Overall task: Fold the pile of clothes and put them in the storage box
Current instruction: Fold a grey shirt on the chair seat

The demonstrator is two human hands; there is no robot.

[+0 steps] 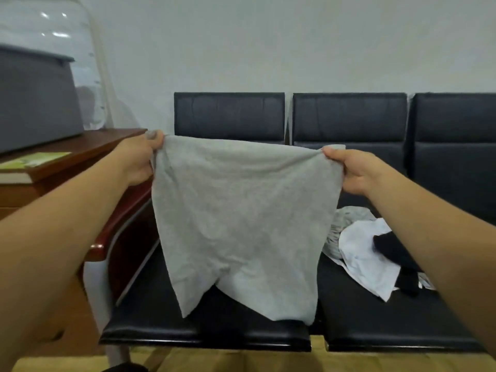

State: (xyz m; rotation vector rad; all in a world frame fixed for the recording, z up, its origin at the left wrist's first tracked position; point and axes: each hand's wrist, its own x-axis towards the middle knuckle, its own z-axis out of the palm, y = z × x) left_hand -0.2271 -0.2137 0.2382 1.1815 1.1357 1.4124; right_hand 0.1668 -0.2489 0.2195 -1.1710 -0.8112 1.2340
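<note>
A pair of light grey shorts [241,218] hangs spread out in the air above the left black seat [166,318]. My left hand [139,162] pinches its top left corner and my right hand [354,170] pinches its top right corner. The two leg ends hang down and almost reach the seat. On the middle seat to the right lies a pile of clothes [367,253]: grey, white and black pieces, crumpled. A grey storage box [35,103] stands on the wooden table at the far left.
A row of black padded seats with backrests [349,116] runs along the white wall. The wooden table [88,149] at the left also bears a book with a green cover [35,161]. A large clear water bottle [53,28] stands behind the box.
</note>
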